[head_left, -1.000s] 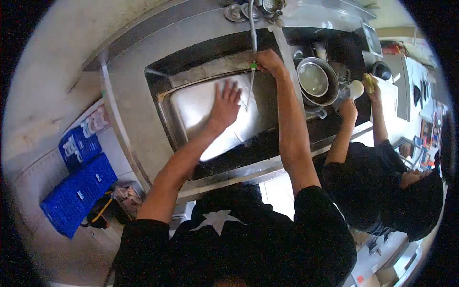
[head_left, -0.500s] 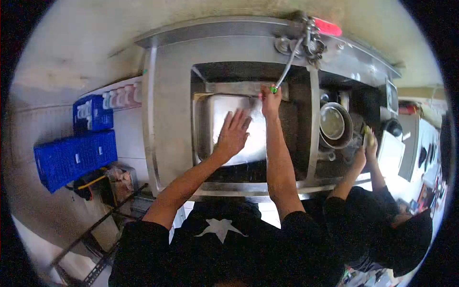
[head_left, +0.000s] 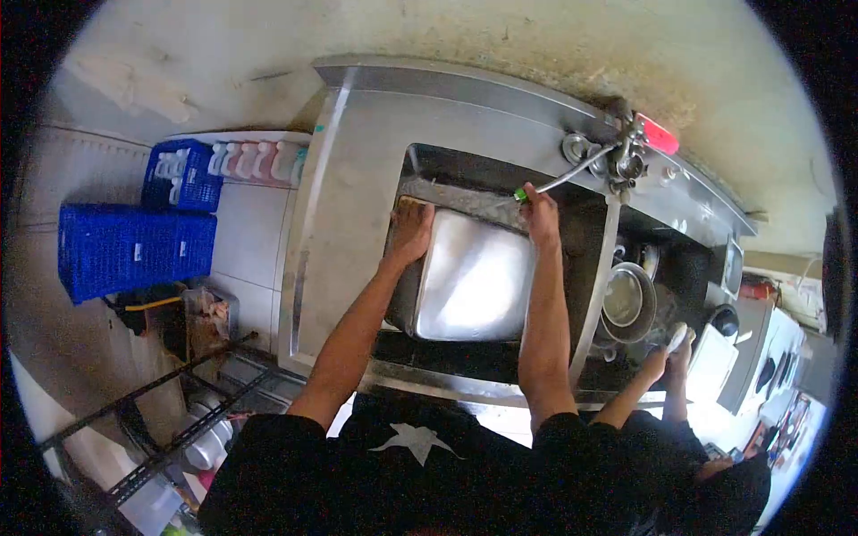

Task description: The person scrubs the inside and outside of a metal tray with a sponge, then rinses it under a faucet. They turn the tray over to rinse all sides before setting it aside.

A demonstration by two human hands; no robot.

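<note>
A rectangular stainless steel pan [head_left: 474, 281] lies in the left sink basin, its broad shiny face toward me. My left hand [head_left: 413, 230] grips the pan's upper left edge, the fingertips partly hidden over the side. My right hand [head_left: 542, 217] is closed round the end of the faucet spout [head_left: 576, 170], beside its green tip [head_left: 520, 195]. Water seems to spray leftward from the tip, above the pan's upper edge. My right forearm passes over the pan's right side.
In the right basin [head_left: 684, 259] sit nested round pots [head_left: 626, 299]. A co-worker's hands [head_left: 670, 350] hold a pale object there. Blue crates [head_left: 134, 250] and several bottles [head_left: 259, 161] stand at left. A black metal rack [head_left: 170, 411] is at lower left.
My left hand has gone from lying flat over the pan's face to gripping its upper left edge. My right hand keeps the spout, its tip now pointing left. The view has tilted.
</note>
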